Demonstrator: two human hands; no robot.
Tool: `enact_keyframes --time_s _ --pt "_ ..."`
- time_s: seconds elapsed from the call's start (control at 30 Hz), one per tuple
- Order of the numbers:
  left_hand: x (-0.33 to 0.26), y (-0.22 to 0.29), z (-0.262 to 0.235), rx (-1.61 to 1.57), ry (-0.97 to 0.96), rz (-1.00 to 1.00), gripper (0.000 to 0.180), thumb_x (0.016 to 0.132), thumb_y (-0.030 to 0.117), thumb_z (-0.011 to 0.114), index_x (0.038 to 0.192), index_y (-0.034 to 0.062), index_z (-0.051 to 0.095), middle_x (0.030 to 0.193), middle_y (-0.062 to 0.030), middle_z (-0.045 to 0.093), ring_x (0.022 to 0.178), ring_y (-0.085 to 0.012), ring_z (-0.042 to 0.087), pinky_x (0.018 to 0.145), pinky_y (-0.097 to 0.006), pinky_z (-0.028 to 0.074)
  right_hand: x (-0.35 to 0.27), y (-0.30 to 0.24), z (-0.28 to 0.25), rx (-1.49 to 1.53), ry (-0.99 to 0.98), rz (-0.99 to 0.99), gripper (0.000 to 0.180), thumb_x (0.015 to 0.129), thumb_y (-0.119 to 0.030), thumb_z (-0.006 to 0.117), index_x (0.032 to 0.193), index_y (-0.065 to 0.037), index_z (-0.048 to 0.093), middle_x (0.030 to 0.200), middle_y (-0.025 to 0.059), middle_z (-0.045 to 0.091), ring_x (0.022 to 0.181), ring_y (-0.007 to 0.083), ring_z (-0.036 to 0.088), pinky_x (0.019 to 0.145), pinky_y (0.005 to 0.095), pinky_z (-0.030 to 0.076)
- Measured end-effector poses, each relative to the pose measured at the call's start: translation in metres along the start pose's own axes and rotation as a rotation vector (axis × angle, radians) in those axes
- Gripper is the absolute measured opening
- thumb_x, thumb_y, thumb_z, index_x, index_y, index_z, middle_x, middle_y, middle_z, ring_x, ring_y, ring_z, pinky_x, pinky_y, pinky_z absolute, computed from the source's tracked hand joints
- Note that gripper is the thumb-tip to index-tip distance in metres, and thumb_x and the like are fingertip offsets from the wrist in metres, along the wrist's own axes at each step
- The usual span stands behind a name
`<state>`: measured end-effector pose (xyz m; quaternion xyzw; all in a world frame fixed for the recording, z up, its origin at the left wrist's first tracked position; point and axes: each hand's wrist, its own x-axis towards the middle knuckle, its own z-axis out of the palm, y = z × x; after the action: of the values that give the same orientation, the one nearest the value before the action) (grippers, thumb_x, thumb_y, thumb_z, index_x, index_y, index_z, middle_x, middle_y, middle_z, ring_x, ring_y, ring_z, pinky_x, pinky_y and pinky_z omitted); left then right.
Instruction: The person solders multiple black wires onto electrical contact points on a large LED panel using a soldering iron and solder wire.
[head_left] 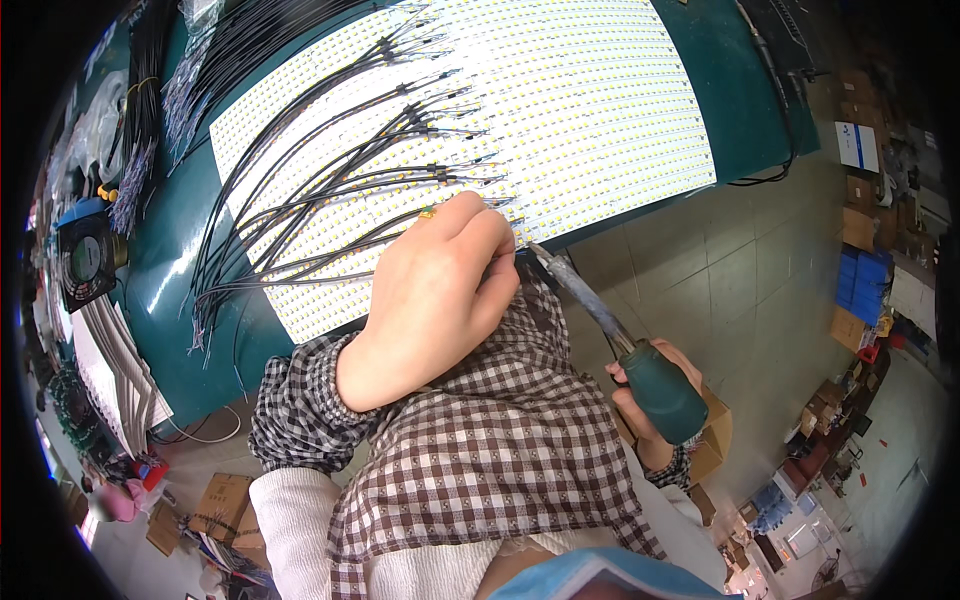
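White LED strips packed side by side form a large panel [610,110] dotted with small yellow chips. Several black cables [300,150] lie across its left half, their thin wire ends near the middle. My left hand [435,290] rests over the panel's near edge, fingers curled into a pinch. Black cables pass beneath this hand, but what its fingertips hold is hidden. My right hand [635,415] is wrapped round the green handle of a soldering iron [665,395]. The iron's tip reaches the panel's near edge, right beside my left fingertips.
The panel lies on a dark green table [160,345]. Bundled black cables [145,90], a small black fan [88,258] and a stack of white sheets [115,365] are at the left. A dark cord [775,90] hangs at the right edge. Cardboard boxes [222,505] stand below.
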<state>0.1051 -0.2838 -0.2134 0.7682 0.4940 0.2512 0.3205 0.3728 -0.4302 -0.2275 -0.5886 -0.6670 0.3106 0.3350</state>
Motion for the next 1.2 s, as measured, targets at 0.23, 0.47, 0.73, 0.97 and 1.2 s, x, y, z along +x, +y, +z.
enact_keyframes --time_s 0.23,0.47,0.73,0.97,1.2 --pt "0.001 -0.001 -0.001 0.002 -0.002 0.007 0.011 0.08 0.0 0.071 0.087 0.0049 0.064 0.083 -0.0074 0.059 0.07 -0.0235 0.063 0.062 -0.034 0.05 0.003 0.001 0.002 -0.037 -0.005 -0.033 0.056 0.074 -0.034 0.093 0.1 0.009 0.069 0.091 0.0167 0.073 0.081 0.0328 0.072 0.075 0.0377 0.06" --pt "0.001 0.0 0.0 -0.008 -0.01 -0.007 0.011 0.08 0.0 0.07 0.087 0.0047 0.063 0.083 -0.0073 0.059 0.07 -0.0232 0.063 0.062 -0.034 0.05 -0.001 0.003 0.001 -0.038 -0.022 -0.027 0.054 0.076 -0.035 0.091 0.099 0.008 0.07 0.092 0.0165 0.072 0.08 0.0333 0.071 0.076 0.0388 0.06" --pt "0.001 0.0 0.0 -0.008 -0.006 -0.002 0.01 0.081 0.0 0.07 0.086 0.0046 0.063 0.082 -0.0073 0.059 0.07 -0.0235 0.063 0.063 -0.034 0.05 0.001 -0.002 0.0 0.042 0.029 0.028 0.048 0.078 -0.036 0.089 0.097 0.005 0.071 0.09 0.0149 0.072 0.08 0.0326 0.071 0.077 0.0409 0.06" --pt "-0.003 -0.005 -0.007 -0.069 0.002 0.025 0.011 0.083 0.003 0.073 0.09 0.0066 0.065 0.086 -0.01 0.061 0.075 -0.032 0.063 0.064 -0.042 0.051 0.004 -0.004 0.001 0.196 0.101 0.104 0.032 0.08 -0.028 0.086 0.096 -0.002 0.074 0.088 0.0073 0.074 0.079 0.0265 0.071 0.076 0.0375 0.057" --pt "-0.002 -0.008 -0.01 -0.091 -0.057 0.13 0.016 0.082 -0.003 0.075 0.094 0.0031 0.068 0.087 -0.0098 0.065 0.079 -0.0277 0.068 0.067 -0.036 0.053 0.006 -0.001 0.001 0.235 0.124 0.108 0.03 0.079 -0.026 0.085 0.097 -0.004 0.076 0.093 0.0069 0.077 0.082 0.024 0.072 0.078 0.0366 0.056"
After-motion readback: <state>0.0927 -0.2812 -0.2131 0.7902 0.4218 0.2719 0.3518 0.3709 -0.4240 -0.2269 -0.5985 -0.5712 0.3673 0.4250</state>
